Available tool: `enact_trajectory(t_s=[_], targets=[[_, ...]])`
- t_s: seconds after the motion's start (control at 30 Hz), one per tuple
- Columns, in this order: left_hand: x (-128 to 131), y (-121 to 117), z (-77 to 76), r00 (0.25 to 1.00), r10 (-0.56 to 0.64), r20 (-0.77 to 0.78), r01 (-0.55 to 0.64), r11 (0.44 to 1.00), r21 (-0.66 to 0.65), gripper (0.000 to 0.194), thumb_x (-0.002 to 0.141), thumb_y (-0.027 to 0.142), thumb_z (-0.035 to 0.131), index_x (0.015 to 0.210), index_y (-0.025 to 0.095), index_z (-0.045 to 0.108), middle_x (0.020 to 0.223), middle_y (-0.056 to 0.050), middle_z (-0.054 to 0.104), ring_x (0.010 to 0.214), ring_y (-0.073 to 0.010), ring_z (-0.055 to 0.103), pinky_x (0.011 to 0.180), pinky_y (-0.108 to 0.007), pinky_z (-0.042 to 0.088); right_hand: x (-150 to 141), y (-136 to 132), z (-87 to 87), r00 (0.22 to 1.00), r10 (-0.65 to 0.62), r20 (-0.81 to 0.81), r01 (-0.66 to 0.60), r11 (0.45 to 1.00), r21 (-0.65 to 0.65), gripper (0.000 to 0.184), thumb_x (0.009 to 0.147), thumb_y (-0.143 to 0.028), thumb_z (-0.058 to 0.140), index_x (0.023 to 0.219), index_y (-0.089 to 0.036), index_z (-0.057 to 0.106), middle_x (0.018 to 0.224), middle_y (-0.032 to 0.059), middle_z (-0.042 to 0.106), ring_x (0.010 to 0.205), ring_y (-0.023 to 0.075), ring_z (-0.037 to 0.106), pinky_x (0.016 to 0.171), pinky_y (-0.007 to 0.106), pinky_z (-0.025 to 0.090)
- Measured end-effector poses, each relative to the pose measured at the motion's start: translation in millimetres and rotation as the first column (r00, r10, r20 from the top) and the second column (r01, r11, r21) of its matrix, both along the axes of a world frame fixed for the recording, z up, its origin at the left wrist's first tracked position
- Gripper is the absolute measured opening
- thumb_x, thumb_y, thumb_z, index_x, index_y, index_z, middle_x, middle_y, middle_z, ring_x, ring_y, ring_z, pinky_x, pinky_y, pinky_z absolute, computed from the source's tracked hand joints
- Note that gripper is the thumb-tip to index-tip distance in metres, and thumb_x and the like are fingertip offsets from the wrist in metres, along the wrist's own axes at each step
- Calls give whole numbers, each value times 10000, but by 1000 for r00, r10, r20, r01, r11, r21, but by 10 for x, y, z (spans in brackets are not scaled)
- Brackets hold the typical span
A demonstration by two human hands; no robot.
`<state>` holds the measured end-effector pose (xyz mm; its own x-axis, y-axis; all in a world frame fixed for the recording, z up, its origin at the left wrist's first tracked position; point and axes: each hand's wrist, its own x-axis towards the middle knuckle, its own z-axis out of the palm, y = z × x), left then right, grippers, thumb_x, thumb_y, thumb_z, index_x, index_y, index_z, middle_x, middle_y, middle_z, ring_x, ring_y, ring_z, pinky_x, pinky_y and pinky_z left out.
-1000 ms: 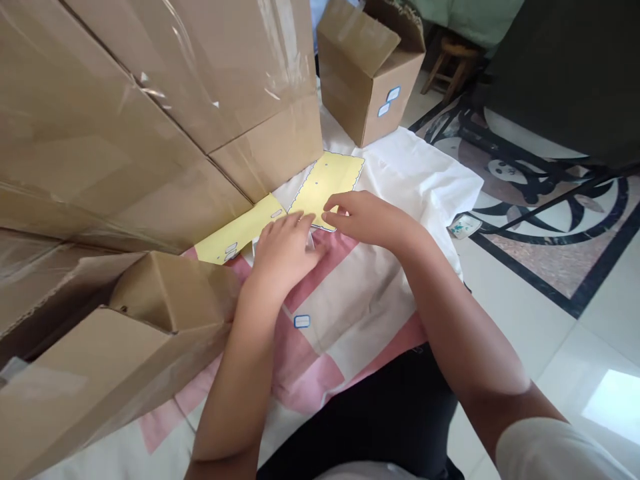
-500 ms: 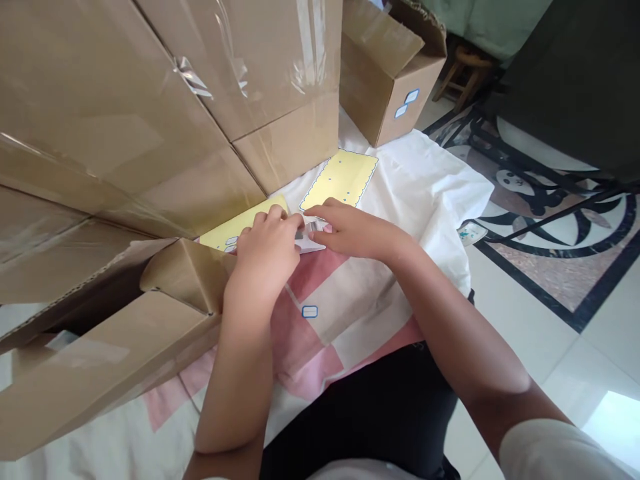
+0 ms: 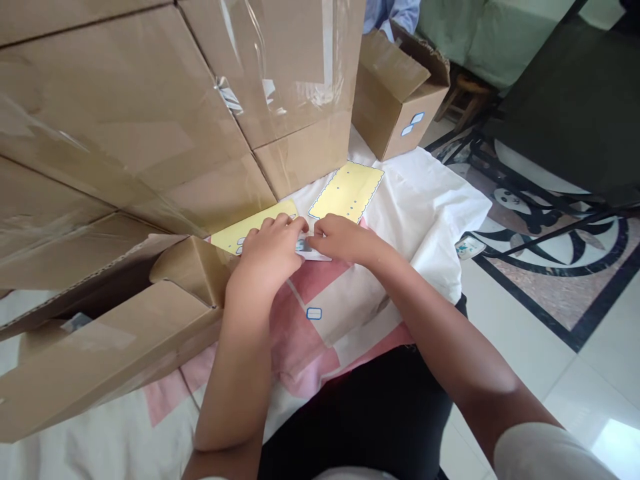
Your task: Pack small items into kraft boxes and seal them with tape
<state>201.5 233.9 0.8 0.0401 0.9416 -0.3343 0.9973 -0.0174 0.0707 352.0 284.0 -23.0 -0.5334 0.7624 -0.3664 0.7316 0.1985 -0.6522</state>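
My left hand (image 3: 273, 243) has its fingers curled over a small white card-like piece (image 3: 317, 255) on the cloth, its left part hidden beneath the hand. A greyish patch (image 3: 303, 245) shows on the piece between my hands. From the other side my right hand (image 3: 343, 239) reaches in, thumb and forefinger bent together at the piece; what they pinch is hidden. Beside my left hand lies a yellow sheet (image 3: 263, 219), partly covered by the fingers. Another yellow sheet (image 3: 350, 190) with a scalloped blue edge lies just beyond my right hand.
Stacked taped cartons (image 3: 150, 113) rise behind my hands. An open carton (image 3: 125, 340) stands at the left, another open carton (image 3: 385, 100) at the far right. A small blue-edged label (image 3: 314, 313) lies on the patterned cloth (image 3: 345, 307). Behind the far carton shows a person's blue sleeve (image 3: 404, 13).
My right hand's thumb and forefinger have drawn together at the white piece. The view has shifted slightly, and a person's blue sleeve has come into sight behind the far carton.
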Motion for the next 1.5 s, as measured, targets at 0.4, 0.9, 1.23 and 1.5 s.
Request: enact_trajectory(t_s=[0.4, 0.9, 1.23, 1.5], targets=[[-49, 46, -80, 998, -17, 56, 18, 1000, -20, 488, 913, 252, 527, 1382, 380, 576, 1422, -36, 589, 1317, -317, 528, 1033, -516, 477, 223, 22, 187, 997, -43, -64, 33, 987, -157, 339, 1007, -280, 517, 685, -183, 469, 728, 57, 671, 646, 151, 611, 553, 267, 422], [-57, 132, -231, 996, -36, 75, 36, 999, -1, 335, 966, 369, 486, 1273, 399, 616, 1370, -60, 586, 1288, -338, 513, 1014, -543, 456, 750, 265, 24, 986, -1, -167, -40, 970, -241, 554, 854, -636, 751, 633, -193, 504, 712, 48, 586, 709, 174, 613, 627, 292, 468], [-63, 134, -227, 997, -42, 63, 43, 999, -13, 398, 961, 391, 486, 1349, 438, 559, 1463, -23, 544, 1355, -343, 470, 1044, -569, 451, 743, 270, 71, 973, -76, -216, -2, 941, -339, 513, 804, -540, 836, 623, -192, 506, 718, 54, 612, 730, 177, 641, 655, 290, 520], [-73, 133, -237, 998, -41, 55, 41, 999, -3, 448, 944, 347, 496, 1382, 433, 546, 1471, -31, 535, 1366, -326, 461, 1057, -543, 454, 737, 218, 66, 975, -96, -202, 11, 922, -386, 401, 858, -409, 798, 629, -188, 553, 748, 65, 660, 728, 181, 670, 647, 288, 524]])
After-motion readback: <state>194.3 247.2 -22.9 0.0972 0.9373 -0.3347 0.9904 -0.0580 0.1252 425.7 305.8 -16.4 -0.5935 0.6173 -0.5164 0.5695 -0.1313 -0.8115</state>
